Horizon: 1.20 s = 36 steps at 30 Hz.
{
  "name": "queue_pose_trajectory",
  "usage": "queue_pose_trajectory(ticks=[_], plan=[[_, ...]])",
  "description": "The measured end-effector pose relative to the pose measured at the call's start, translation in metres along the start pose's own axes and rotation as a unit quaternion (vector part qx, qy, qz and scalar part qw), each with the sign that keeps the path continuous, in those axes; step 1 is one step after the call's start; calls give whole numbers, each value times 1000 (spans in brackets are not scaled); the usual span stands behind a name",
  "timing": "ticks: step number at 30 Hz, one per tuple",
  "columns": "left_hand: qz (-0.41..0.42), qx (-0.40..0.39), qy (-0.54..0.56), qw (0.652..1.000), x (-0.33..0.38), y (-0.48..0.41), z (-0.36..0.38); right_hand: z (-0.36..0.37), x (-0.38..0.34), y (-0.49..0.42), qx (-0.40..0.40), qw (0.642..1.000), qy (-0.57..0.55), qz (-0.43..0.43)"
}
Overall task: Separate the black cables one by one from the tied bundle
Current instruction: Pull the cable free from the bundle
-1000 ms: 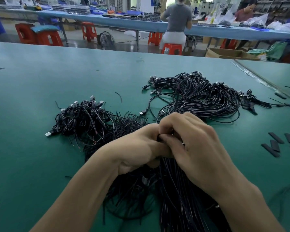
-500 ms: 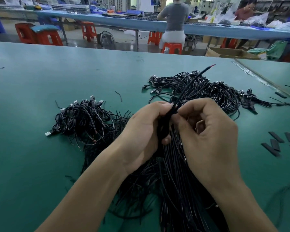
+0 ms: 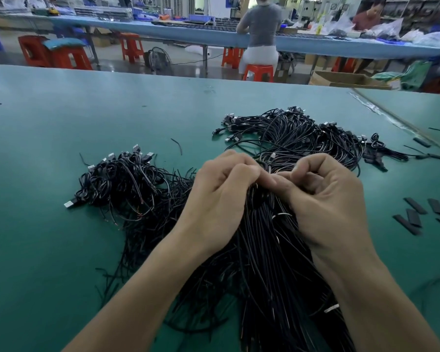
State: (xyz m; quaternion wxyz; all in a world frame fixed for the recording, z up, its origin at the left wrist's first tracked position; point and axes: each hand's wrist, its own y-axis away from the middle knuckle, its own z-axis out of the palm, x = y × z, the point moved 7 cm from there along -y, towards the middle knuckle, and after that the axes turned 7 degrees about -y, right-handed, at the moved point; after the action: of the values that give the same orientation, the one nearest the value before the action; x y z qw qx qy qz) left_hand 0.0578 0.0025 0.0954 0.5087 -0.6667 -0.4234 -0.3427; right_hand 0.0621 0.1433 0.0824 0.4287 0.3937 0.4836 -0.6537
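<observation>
**Green table, black cables, both hands on the bundle**

Green matting covers the table (image 3: 61, 250) that fills most of what we see. At six o'clock lies the bundle (image 3: 264, 262), a thick sheaf of black cables fanning toward us and narrowing to a head at the centre of the view. At one o'clock from that head sits the far pile (image 3: 302, 138), looped cables with plugs pointing to nine o'clock. At nine o'clock from the head lies the left pile (image 3: 122, 181), a looser tangle with metal plugs sticking out at its top and lower left edge; its loose ends run into the bundle's left flank.

Our left hand (image 3: 221, 196) comes in from seven o'clock, fingers curled down over the bundle's head and gripping it. Our right hand (image 3: 325, 199) comes in from five o'clock, fingers curled, thumb stretched to nine o'clock, pinching the same head; the fingertips of both hands meet there. We cannot tell whether one cable alone is pinched.

At three o'clock, well apart from the bundle, lie flat black strips (image 3: 414, 214). At twelve o'clock, past the table's far edge, a person (image 3: 262, 24) sits on a red stool (image 3: 258, 72).
</observation>
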Motion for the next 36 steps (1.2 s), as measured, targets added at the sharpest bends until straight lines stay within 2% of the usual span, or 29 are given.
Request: queue_pose_trajectory(ticks=[9, 14, 17, 20, 25, 27, 30, 36], plan=[[16, -36, -162, 986, -9, 3, -2, 1, 0, 0, -2, 1000, -21, 6], [5, -47, -158, 986, -11, 1, -4, 0, -1, 1, 14, 999, -24, -31], [-4, -50, -195, 980, -11, 1, -2, 0, -10, 1, 18, 996, -27, -79], [-32, -64, -157, 985, -17, -1, -2, 6, -19, 1, -22, 994, -1, -111], [-125, -70, 37, 989, -27, -3, -7, 19, -7, 5, -104, 993, 29, -54], [-125, -85, 75, 986, -27, -4, -9, 22, 0, 7, -119, 992, 45, -28], [-93, -96, 59, 989, -23, -5, -10, 18, 2, 5, -94, 995, 42, -13], [-12, -68, 15, 997, -16, -4, -4, 3, 0, 1, -7, 999, -26, -20]])
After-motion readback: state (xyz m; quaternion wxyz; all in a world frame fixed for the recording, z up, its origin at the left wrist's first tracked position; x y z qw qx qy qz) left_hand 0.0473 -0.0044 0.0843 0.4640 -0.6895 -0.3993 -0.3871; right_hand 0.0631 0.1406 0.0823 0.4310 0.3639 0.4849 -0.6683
